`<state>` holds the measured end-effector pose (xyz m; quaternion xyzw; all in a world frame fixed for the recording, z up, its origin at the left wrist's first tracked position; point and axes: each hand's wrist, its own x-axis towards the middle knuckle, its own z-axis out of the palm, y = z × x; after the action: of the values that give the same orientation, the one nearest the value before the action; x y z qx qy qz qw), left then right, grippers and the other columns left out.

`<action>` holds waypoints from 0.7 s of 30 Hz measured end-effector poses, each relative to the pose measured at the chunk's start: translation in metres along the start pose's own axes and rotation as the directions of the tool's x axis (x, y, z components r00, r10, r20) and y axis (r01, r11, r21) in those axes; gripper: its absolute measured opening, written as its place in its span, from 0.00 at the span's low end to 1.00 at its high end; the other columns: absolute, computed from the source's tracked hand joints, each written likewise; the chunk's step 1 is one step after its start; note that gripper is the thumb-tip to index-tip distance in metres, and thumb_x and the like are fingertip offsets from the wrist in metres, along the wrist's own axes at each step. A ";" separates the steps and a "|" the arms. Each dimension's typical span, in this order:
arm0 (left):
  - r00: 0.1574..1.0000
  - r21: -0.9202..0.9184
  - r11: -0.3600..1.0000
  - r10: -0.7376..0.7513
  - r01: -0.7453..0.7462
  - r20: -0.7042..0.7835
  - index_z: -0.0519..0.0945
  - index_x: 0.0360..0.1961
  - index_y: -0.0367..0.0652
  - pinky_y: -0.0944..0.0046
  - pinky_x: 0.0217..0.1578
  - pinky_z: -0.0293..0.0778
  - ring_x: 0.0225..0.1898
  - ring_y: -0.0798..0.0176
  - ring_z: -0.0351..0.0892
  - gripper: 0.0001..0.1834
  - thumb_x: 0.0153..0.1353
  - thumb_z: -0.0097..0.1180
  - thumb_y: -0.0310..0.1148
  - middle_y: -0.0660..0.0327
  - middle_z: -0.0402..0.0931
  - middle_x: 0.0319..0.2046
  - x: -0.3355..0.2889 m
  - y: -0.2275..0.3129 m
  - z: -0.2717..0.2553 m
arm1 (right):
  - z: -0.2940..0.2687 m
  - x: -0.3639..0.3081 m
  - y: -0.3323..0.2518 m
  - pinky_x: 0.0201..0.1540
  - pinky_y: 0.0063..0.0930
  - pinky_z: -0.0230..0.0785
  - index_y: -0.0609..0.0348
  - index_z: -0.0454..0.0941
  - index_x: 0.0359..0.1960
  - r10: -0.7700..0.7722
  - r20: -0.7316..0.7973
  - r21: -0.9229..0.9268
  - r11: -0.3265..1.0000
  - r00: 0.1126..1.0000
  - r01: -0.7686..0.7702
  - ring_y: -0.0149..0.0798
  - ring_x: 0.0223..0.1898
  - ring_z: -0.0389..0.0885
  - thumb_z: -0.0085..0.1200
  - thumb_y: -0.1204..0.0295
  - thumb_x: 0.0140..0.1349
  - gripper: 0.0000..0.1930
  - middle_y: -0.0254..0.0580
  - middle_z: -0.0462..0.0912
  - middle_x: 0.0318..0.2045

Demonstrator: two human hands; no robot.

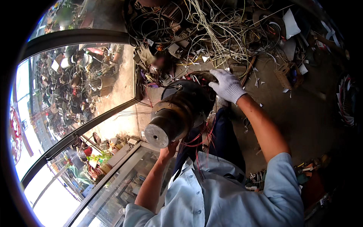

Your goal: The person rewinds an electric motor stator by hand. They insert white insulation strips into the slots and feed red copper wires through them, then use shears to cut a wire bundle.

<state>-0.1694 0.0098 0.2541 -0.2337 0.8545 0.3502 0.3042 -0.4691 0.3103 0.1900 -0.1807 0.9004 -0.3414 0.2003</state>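
The heavy, dull-brown cylindrical metal motor core (177,113), with its flat silvery end face turned toward the lower left and its dark winding end toward the upper right, lies slantwise between the two hands, so its long axis runs from the bare hand up to the gloved one; it is held above the lap of dark trousers (223,140), in the middle of the view; the right hand (228,86), in a white knitted work glove, lies at the far, upper-right end, fingers curled together over the dark rim and the copper-red windings there, touching them; the right forearm is bare from the rolled pale-blue shirt sleeve (281,170) and stretches nearly straight up and leftward to that end; the left hand (169,150), bare, sits under the near, silvery end, cupped beneath it, and whether its fingers are spread or pressed together I cannot tell, since the cylinder hides them; thin red wires (200,140) trail from the core down over the trousers; beyond the gloved hand a tangle of pale and dark scrap wire (211,34) covers the dusty ground (302,113); a glass-topped cabinet (124,178) stands at the person's left.
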 end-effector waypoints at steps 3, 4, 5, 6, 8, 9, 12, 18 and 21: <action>0.998 -0.030 0.998 0.057 -0.057 0.017 0.79 0.55 0.39 0.55 0.46 0.77 0.42 0.52 0.84 0.19 0.68 0.58 0.39 0.49 0.84 0.45 0.001 -0.029 0.012 | 0.017 0.051 -0.006 0.67 0.42 0.65 0.58 0.70 0.65 -0.087 0.075 -0.128 0.987 0.993 0.096 0.51 0.64 0.73 0.52 0.52 0.64 0.32 0.50 0.75 0.63; 0.997 -0.062 0.996 0.063 -0.060 0.038 0.79 0.56 0.41 0.55 0.48 0.77 0.44 0.52 0.83 0.20 0.68 0.58 0.40 0.50 0.84 0.47 0.004 -0.032 0.014 | 0.022 0.066 -0.010 0.67 0.42 0.65 0.57 0.69 0.67 -0.062 0.146 -0.109 0.991 0.987 0.078 0.52 0.63 0.74 0.50 0.50 0.64 0.33 0.51 0.76 0.62; 0.996 -0.093 0.993 0.072 -0.067 0.058 0.79 0.57 0.42 0.55 0.50 0.76 0.46 0.53 0.83 0.20 0.68 0.57 0.41 0.51 0.84 0.48 0.005 -0.036 0.014 | 0.023 0.073 -0.010 0.65 0.43 0.67 0.56 0.71 0.65 0.062 0.293 -0.134 0.991 0.954 -0.023 0.54 0.61 0.76 0.49 0.50 0.64 0.32 0.54 0.78 0.60; 0.954 -0.058 0.955 0.286 -0.292 -0.087 0.77 0.60 0.43 0.57 0.55 0.74 0.54 0.56 0.79 0.23 0.68 0.59 0.41 0.52 0.81 0.53 0.005 -0.040 0.013 | 0.026 0.076 -0.012 0.64 0.44 0.68 0.55 0.73 0.64 0.083 0.351 -0.153 0.988 0.933 -0.030 0.55 0.59 0.78 0.49 0.50 0.63 0.31 0.55 0.79 0.58; 0.974 -0.185 0.964 0.162 -0.191 -0.159 0.81 0.52 0.41 0.55 0.52 0.76 0.51 0.48 0.81 0.17 0.62 0.61 0.35 0.50 0.82 0.48 0.008 -0.044 0.004 | 0.032 0.076 -0.010 0.61 0.46 0.70 0.55 0.79 0.56 0.115 0.384 -0.173 0.984 0.916 -0.051 0.55 0.55 0.80 0.48 0.51 0.63 0.27 0.58 0.82 0.52; 0.975 -0.118 0.977 0.158 -0.177 -0.158 0.81 0.51 0.40 0.54 0.51 0.76 0.51 0.45 0.81 0.17 0.63 0.60 0.34 0.49 0.82 0.47 0.014 -0.053 -0.009 | 0.032 0.069 -0.007 0.58 0.46 0.72 0.56 0.81 0.51 0.104 0.363 -0.154 0.987 0.926 -0.050 0.57 0.51 0.82 0.46 0.52 0.65 0.24 0.58 0.83 0.48; 0.961 0.005 0.996 0.085 -0.087 -0.265 0.82 0.49 0.39 0.51 0.48 0.77 0.47 0.41 0.81 0.14 0.66 0.54 0.33 0.46 0.82 0.45 0.050 -0.051 -0.053 | 0.030 0.041 -0.009 0.53 0.48 0.74 0.58 0.81 0.48 0.086 0.306 -0.142 0.989 0.948 -0.044 0.59 0.47 0.83 0.47 0.56 0.68 0.20 0.59 0.84 0.44; 0.875 -0.061 0.971 0.182 -0.233 -0.448 0.81 0.48 0.41 0.49 0.43 0.76 0.43 0.42 0.81 0.11 0.68 0.52 0.31 0.48 0.82 0.41 0.153 -0.075 -0.109 | 0.034 -0.017 -0.021 0.50 0.45 0.75 0.61 0.80 0.48 0.220 0.139 0.008 0.975 0.966 -0.223 0.58 0.46 0.83 0.56 0.62 0.65 0.16 0.58 0.85 0.41; 0.822 0.102 0.918 0.389 -0.382 -0.416 0.81 0.44 0.41 0.50 0.40 0.76 0.40 0.42 0.80 0.09 0.66 0.53 0.29 0.49 0.80 0.37 0.209 -0.040 -0.123 | 0.032 -0.033 -0.020 0.51 0.42 0.75 0.63 0.79 0.49 0.294 0.123 0.077 0.950 0.948 -0.304 0.56 0.47 0.84 0.57 0.65 0.65 0.17 0.58 0.85 0.43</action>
<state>-0.3361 -0.1463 0.1637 -0.1251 0.9321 0.3382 0.0338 -0.4221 0.2946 0.1897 -0.0510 0.8878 -0.3389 0.3072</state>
